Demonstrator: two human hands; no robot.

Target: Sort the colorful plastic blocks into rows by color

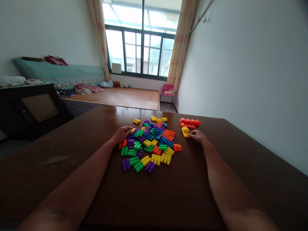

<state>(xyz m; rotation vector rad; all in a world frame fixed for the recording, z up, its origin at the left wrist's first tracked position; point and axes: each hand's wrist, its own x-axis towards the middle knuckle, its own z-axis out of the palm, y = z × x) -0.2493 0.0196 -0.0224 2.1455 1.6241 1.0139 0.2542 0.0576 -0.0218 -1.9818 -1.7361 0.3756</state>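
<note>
A loose pile of plastic building blocks shaped like joined tubes (150, 141), in purple, green, blue, orange and yellow, lies mid-table. At the pile's left edge, my left hand (122, 134) has its fingers closed on a small yellow block (132, 130). My right hand (198, 136) is to the right of the pile, thumb and fingers pinching the side of a stack of yellow blocks (185, 132) on the table. Just beyond that stack lie rows of joined red-orange blocks (190, 122). The undersides of my fingers are hidden.
The brown table (154, 199) has a shiny top. Several yellow blocks (158, 119) lie at the pile's far side. Behind are a bed (134, 96), a pink chair (167, 89) and a window; a dark cabinet (36, 106) stands at the left.
</note>
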